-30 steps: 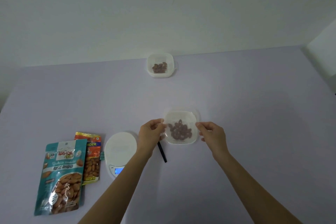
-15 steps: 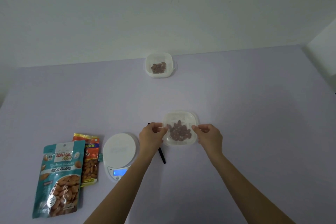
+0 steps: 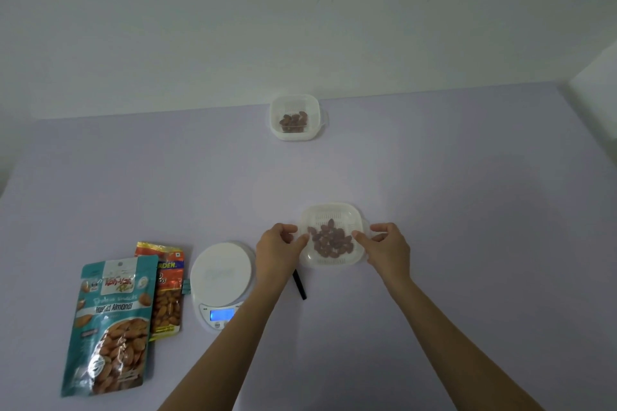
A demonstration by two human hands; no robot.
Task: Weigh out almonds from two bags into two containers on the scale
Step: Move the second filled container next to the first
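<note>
A clear square container (image 3: 334,210) with almonds inside sits mid-table between my hands. My left hand (image 3: 278,247) pinches its left rim and my right hand (image 3: 387,248) pinches its right rim. A second clear container (image 3: 295,135) with a few almonds stands at the far edge of the table. The white round scale (image 3: 222,272), its blue display lit, has nothing on its platform and lies left of my left hand. Further left lie a teal almond bag (image 3: 110,324) and, partly under it, an orange almond bag (image 3: 167,294).
A thin black stick (image 3: 299,285) lies on the lilac table (image 3: 467,210) below the held container, partly hidden by my left wrist. A pale wall rises behind the table's far edge.
Both hands stay on the near container's rims. It has shifted only slightly in the view, and the view itself has drifted a little.
</note>
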